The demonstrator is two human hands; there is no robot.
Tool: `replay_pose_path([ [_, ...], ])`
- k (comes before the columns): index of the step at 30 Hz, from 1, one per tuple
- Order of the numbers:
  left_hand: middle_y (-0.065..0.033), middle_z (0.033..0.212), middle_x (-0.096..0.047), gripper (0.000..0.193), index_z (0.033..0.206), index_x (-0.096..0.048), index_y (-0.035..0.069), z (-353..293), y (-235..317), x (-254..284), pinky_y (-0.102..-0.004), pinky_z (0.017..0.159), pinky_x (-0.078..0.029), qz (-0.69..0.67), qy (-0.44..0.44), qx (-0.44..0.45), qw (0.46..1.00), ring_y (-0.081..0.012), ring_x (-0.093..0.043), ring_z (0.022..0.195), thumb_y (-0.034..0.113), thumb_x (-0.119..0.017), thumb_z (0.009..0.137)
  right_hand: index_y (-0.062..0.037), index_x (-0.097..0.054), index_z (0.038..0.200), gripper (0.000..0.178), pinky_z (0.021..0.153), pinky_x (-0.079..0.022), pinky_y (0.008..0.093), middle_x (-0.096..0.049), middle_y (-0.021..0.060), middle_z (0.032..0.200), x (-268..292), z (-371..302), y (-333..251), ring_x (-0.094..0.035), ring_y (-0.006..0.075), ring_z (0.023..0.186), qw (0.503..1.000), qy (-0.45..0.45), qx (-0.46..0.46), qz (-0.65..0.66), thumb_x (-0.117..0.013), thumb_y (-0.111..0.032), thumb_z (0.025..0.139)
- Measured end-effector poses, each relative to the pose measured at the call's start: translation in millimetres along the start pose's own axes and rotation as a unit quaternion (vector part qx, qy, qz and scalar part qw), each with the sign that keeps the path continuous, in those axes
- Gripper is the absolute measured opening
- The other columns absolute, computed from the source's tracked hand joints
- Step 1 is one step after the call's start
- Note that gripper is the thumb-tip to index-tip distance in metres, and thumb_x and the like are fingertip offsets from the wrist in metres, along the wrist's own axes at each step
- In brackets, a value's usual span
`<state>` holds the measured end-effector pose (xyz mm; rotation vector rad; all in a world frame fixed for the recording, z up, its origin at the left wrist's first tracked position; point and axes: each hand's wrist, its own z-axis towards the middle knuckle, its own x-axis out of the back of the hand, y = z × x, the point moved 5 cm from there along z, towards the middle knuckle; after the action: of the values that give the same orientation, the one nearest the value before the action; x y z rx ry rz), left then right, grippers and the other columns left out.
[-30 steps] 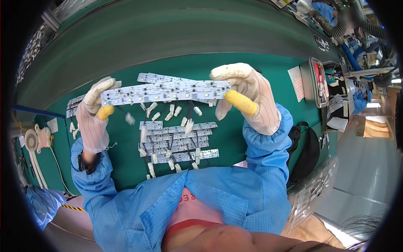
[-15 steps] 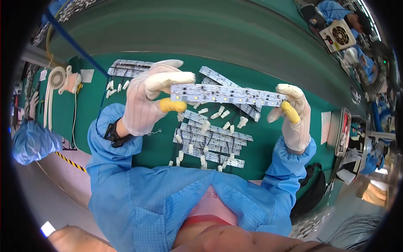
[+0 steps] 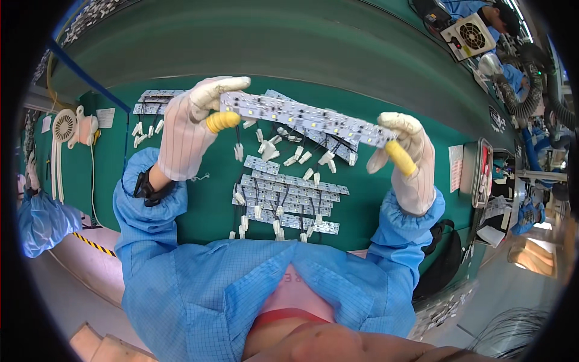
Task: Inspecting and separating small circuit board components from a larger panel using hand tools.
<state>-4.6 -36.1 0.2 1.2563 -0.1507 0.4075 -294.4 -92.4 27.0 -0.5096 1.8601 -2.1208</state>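
Observation:
Between both hands I hold up a long white LED circuit board (image 3: 301, 118), its far right end lower than its left. My gloved left hand (image 3: 196, 123) pinches the left end, a yellow-wrapped thumb below it. At the other end my gloved right hand (image 3: 407, 157) grips the corner, its thumb also in yellow. Beneath and behind the held board, more LED boards (image 3: 350, 158) lie crossed with wires and white connectors (image 3: 270, 146). Closer to me a stack of LED boards (image 3: 289, 198) lies in rows, with black leads and white plugs on top.
Another stack of boards (image 3: 158, 96) sits at the far left on the green mat (image 3: 208, 220). A small fan (image 3: 66, 125) stands left of it. On the right are a metal tray (image 3: 481, 175) and a boxed fan unit (image 3: 468, 37). A co-worker's blue sleeve (image 3: 51, 214) shows at left.
The held board has tilted, its left end rising and its right end dipping slightly. Both hands still hold it. The whole view has shifted a little, so the table things appear further left.

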Motion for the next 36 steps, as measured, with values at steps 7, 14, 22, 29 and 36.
replay_pose_path([
  [7,-0.0125,0.106,-0.063,0.048,0.114,-0.062,0.000,-5.9,26.6,1.7,-0.0277,0.078,-0.050,0.067,-0.046,-0.152,0.985,-0.0178,-0.066,0.088,0.031,-0.071,0.078,0.0052,-0.049,0.119,0.080,0.058,-0.045,0.0208,-0.062,0.0068,0.073,8.6,5.2,6.2,-0.059,0.0120,0.060,0.998,-0.018,-0.015,-0.055,-0.069,-0.059,0.075],
  [14,-0.0072,0.083,-0.064,0.043,0.118,-0.063,0.009,-0.6,7.7,0.3,-0.0263,0.061,-0.044,0.006,0.006,-0.025,1.000,-0.0127,-0.055,0.063,0.028,-0.069,0.080,0.0049,-0.050,0.119,0.064,0.054,-0.044,0.0215,-0.061,0.0080,0.086,1.7,-7.5,-0.6,-0.060,0.0135,0.059,1.000,-0.008,-0.005,0.000,-0.071,-0.042,0.081],
  [22,-0.0067,0.076,-0.062,0.036,0.123,-0.060,0.007,10.2,-12.7,-1.7,-0.0249,0.062,-0.037,0.083,-0.017,0.032,0.996,-0.0107,-0.047,0.064,0.012,-0.058,0.088,0.0077,-0.049,0.123,0.048,0.064,-0.050,0.0255,-0.063,0.0174,0.103,-6.8,-16.5,-13.3,-0.066,0.0194,0.065,0.992,-0.091,-0.038,0.081,-0.065,-0.017,0.085],
  [29,-0.0025,0.088,-0.067,0.051,0.127,-0.055,0.000,10.0,-7.0,-0.2,-0.0200,0.077,-0.042,0.029,-0.012,0.071,0.997,-0.0062,-0.057,0.081,0.034,-0.062,0.090,0.0071,-0.049,0.122,0.048,0.067,-0.050,0.0263,-0.064,0.0149,0.098,-3.4,-7.1,-11.5,-0.066,0.0186,0.069,0.992,-0.091,-0.005,0.087,-0.065,-0.021,0.087],
  [36,-0.0103,0.097,-0.064,0.061,0.124,-0.052,-0.007,-4.9,8.2,-0.3,-0.0233,0.078,-0.047,-0.107,-0.018,0.025,0.994,-0.0126,-0.062,0.081,0.038,-0.067,0.085,0.0032,-0.052,0.119,0.056,0.068,-0.046,0.0228,-0.065,0.0090,0.083,5.3,2.3,-0.6,-0.063,0.0132,0.066,0.996,-0.040,0.064,-0.038,-0.055,-0.046,0.091],
])
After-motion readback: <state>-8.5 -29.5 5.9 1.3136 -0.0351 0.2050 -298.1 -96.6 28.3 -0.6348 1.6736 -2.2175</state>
